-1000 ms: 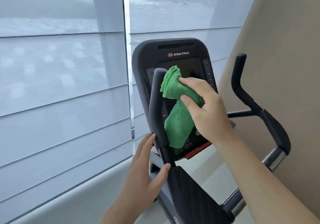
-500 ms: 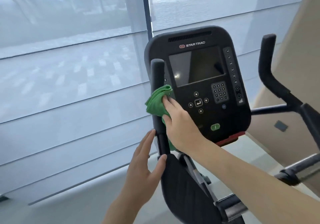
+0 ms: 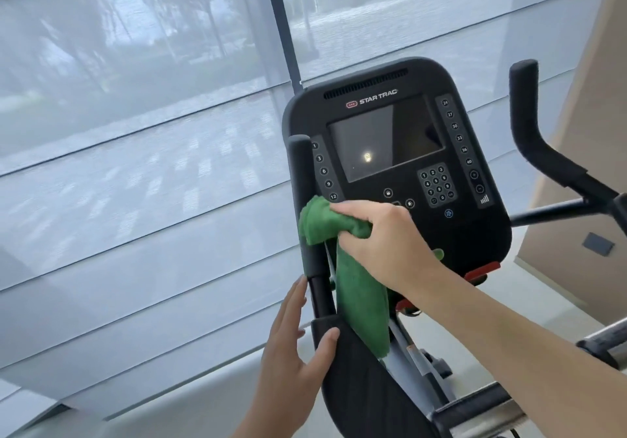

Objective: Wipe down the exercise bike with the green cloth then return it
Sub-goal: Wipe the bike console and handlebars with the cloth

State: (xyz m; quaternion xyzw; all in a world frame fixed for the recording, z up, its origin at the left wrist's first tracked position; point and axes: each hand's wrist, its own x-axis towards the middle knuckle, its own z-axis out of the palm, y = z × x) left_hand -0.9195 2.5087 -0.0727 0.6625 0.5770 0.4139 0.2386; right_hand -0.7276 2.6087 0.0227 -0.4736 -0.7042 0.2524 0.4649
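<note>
Green cloth (image 3: 339,234), gripped in right hand (image 3: 383,237), has dropped off console (image 3: 397,152) onto left handlebar (image 3: 303,200); left hand (image 3: 291,342), fingers straight, braces below.

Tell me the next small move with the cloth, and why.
Probably slide the green cloth down the left handlebar post: the right hand grips it bunched against the post, and the left hand braces the frame below.

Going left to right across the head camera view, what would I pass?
Window blinds → left hand → left handlebar → console screen → right handlebar → beige wall.
</note>
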